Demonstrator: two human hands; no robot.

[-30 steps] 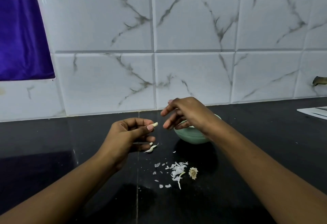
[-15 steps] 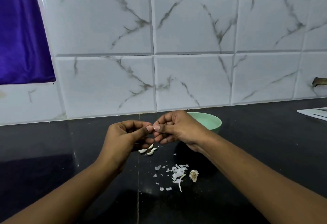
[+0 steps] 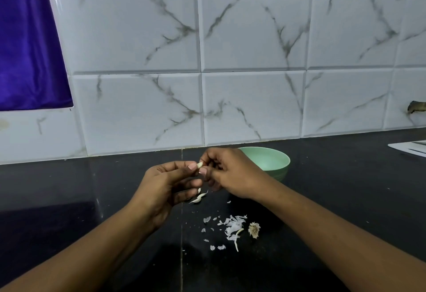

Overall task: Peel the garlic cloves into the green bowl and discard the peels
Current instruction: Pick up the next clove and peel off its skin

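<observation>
Here both hands (image 3: 198, 176) pinch garlic clove (image 3: 199, 165) in fingers (image 3: 184, 169), beside green bowl (image 3: 274, 165).

Both hands meet over the black counter (image 3: 345, 188), left hand (image 3: 168, 185) and right hand (image 3: 232, 174) pinching one garlic clove (image 3: 199, 165) between the fingertips. Green bowl (image 3: 272, 160) sits right behind the right hand. A few cloves (image 3: 198, 197) lie under the hands, and a pile of peels (image 3: 231, 226) plus the dried root stub (image 3: 254, 230) sits nearer the camera.

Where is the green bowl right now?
In the head view, the green bowl sits on the black counter right of centre, just behind the right hand, near the tiled wall.
</observation>
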